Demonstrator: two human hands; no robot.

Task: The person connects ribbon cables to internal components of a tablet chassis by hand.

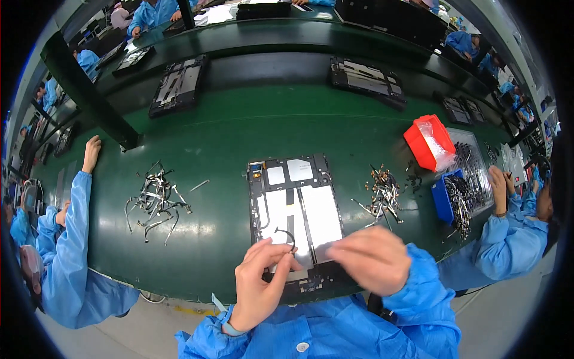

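Observation:
An opened tablet (275, 209) lies in front of me, its silvery battery panels and black frame exposed. Over its lower left part my left hand (263, 275) pinches a thin black cable (288, 232), which curls up from the fingertips. My right hand (376, 257), blurred by motion, hovers over the tablet's lower right side. Its fingers are pressed together; whatever may be between them cannot be made out. A pile of short flat cables (156, 200) lies to the left of the tablet, and another pile of cables (384, 194) to the right.
A red bin (426, 149) with plastic bags and a blue bin (442, 200) full of cables stand at the right, by a clear tray (475, 161). More opened tablets (178, 85) lie along the dark line behind. A green post (89, 96) rises at left. Co-workers sit on both sides.

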